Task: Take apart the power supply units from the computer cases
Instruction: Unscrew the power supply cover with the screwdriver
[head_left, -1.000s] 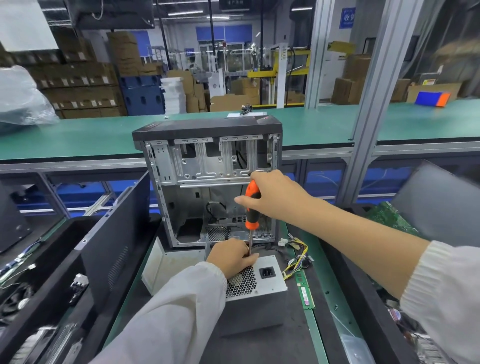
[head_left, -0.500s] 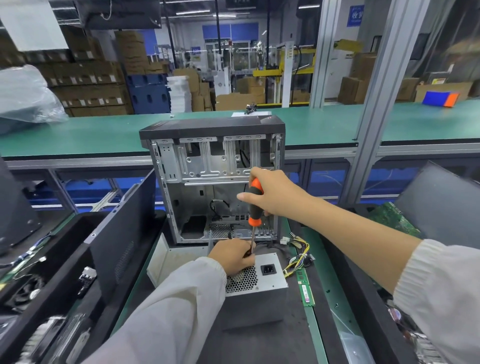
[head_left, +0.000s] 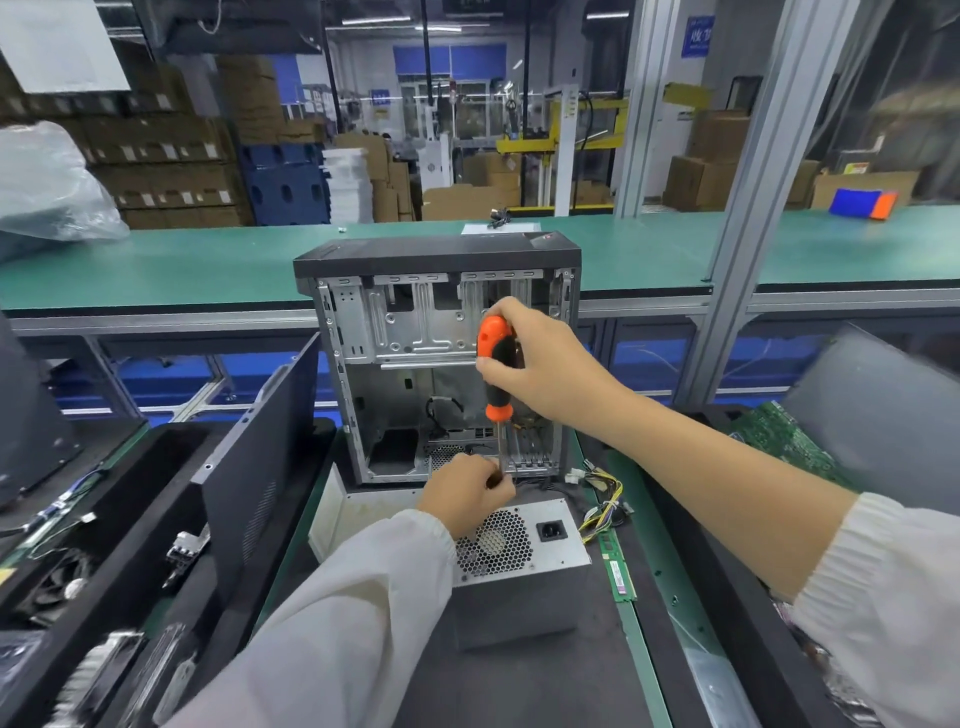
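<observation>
A grey power supply unit with a honeycomb fan grille and a black socket stands on the mat in front of me. Behind it is an open, mostly stripped computer case with a black top. My right hand grips the orange-and-black handle of a screwdriver, held upright with its tip down at the unit's top rear edge. My left hand rests on the unit's top and pinches the screwdriver shaft near its tip. Yellow and black cables trail from the unit to the right.
A black side panel leans at the left above a bin of parts. A green memory stick lies right of the unit. A green circuit board and a grey panel sit at the right. A green workbench runs behind.
The view has shifted slightly. Both hands keep their hold on the screwdriver over the power supply; my right hand has turned a little on the handle.
</observation>
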